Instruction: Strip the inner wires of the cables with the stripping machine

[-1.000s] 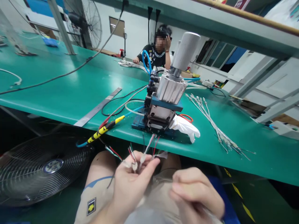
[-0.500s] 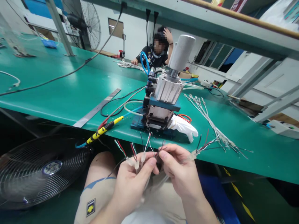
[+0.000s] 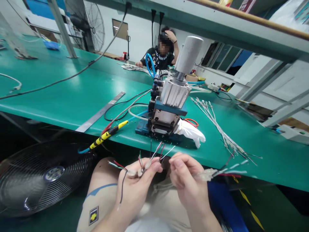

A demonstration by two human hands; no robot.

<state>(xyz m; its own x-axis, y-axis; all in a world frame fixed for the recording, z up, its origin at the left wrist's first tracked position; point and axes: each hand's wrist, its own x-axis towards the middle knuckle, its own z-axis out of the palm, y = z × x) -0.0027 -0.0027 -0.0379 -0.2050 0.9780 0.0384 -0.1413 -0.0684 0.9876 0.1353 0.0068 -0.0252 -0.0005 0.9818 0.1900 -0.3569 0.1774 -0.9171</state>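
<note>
My left hand (image 3: 136, 185) is closed on a bunch of thin cables (image 3: 142, 162), their red, green, white and black wire ends fanning upward. My right hand (image 3: 185, 180) pinches one more cable (image 3: 217, 172), whose stripped coloured ends point right. Both hands sit over my lap, just below the front edge of the green bench (image 3: 72, 93). Straight ahead on that bench stands a small pneumatic wire-stripping machine (image 3: 171, 103) with a grey cylinder on top and a blue base.
A pile of finished cables (image 3: 217, 125) lies right of the machine, a white glove (image 3: 190, 130) beside its base. A steel ruler (image 3: 101, 111) and hoses lie left. A floor fan (image 3: 41, 175) stands low left. Another person (image 3: 161, 53) sits across the bench.
My right hand rose from my lap to meet the left, took one cable from the bunch, and has swung its wire ends out to the right.
</note>
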